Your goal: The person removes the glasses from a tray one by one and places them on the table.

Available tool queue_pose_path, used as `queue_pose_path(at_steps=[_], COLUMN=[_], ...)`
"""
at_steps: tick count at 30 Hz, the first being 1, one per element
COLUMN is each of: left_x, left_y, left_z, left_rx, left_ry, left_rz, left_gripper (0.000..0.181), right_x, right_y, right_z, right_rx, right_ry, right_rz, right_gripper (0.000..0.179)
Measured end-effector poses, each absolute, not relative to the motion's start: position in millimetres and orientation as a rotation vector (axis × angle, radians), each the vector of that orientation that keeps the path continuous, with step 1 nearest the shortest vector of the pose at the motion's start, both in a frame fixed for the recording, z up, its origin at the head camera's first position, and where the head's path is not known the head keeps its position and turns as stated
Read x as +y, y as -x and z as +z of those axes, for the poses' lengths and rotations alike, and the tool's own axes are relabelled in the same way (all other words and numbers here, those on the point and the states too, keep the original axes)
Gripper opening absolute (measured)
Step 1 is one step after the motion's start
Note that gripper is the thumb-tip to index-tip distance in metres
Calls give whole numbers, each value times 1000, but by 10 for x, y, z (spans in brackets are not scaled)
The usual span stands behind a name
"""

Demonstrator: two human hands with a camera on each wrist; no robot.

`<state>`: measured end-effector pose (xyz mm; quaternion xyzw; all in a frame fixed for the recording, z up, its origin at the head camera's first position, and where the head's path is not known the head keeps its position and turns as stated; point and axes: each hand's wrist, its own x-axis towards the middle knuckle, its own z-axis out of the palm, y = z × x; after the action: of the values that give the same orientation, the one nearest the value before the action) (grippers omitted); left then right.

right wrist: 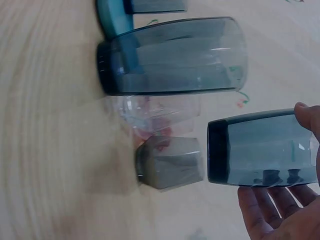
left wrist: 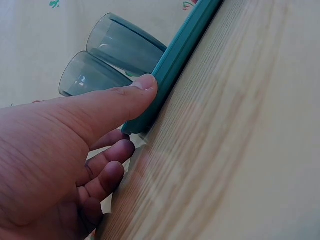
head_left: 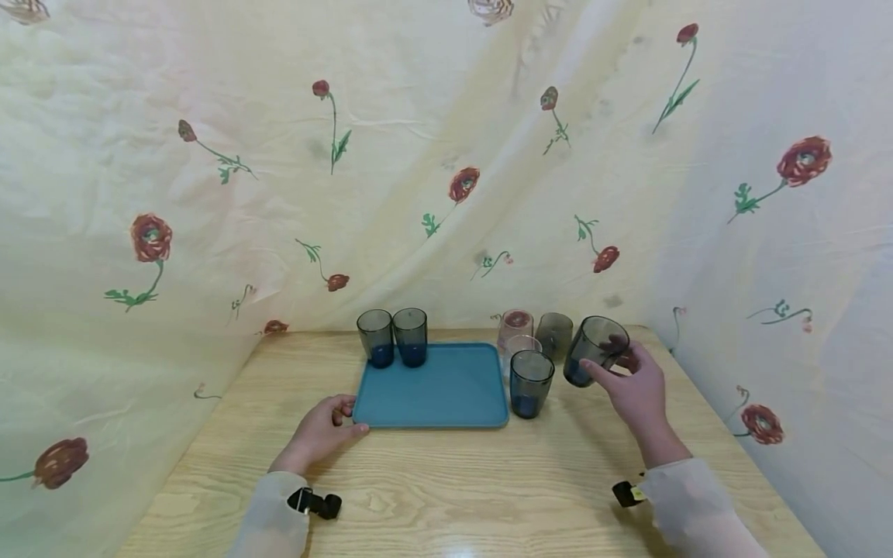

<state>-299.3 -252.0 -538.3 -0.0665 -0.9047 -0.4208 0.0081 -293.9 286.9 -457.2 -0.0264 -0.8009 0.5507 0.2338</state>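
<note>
My left hand (head_left: pixel 317 434) grips the near left corner of a blue tray (head_left: pixel 439 395). Its thumb lies along the front edge, and the other fingers curl by the left side. Two dark tinted glasses (head_left: pixel 376 341) (head_left: pixel 410 341) stand upright side by side on the tray's far left part. On the right, my right hand (head_left: pixel 642 391) holds another dark tinted glass (right wrist: pixel 260 150) between thumb and fingers, tilted and raised off the table. A similar tinted glass (head_left: pixel 532 384) stands on the table beside the tray's right edge.
Behind that standing glass are two clear glasses (head_left: pixel 515 322) (head_left: pixel 512 358) and a brownish tinted glass (head_left: pixel 555 335), close together right of the tray. The light wooden table (head_left: pixel 453 488) meets a flower-printed cloth (head_left: pixel 391 194) at its back and sides.
</note>
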Motion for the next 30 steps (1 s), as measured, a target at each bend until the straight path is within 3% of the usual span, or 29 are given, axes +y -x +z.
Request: queue_pose_path(at_steps=[13,30], left_x=[-2518,-2522], left_y=[2990,3009], left_z=[-5377,-5384], left_rx=[-2830,-2824], left_ry=[202,232], left_rz=[-1280,-1289], left_gripper=[64,65], right_x=[2910,2915], right_y=[3031,3013], right_z=[-4860,-4928], right_rx=[-2461,-2637], right_ry=[59,-7], right_rz=[1368,1334], right_gripper=[73,84])
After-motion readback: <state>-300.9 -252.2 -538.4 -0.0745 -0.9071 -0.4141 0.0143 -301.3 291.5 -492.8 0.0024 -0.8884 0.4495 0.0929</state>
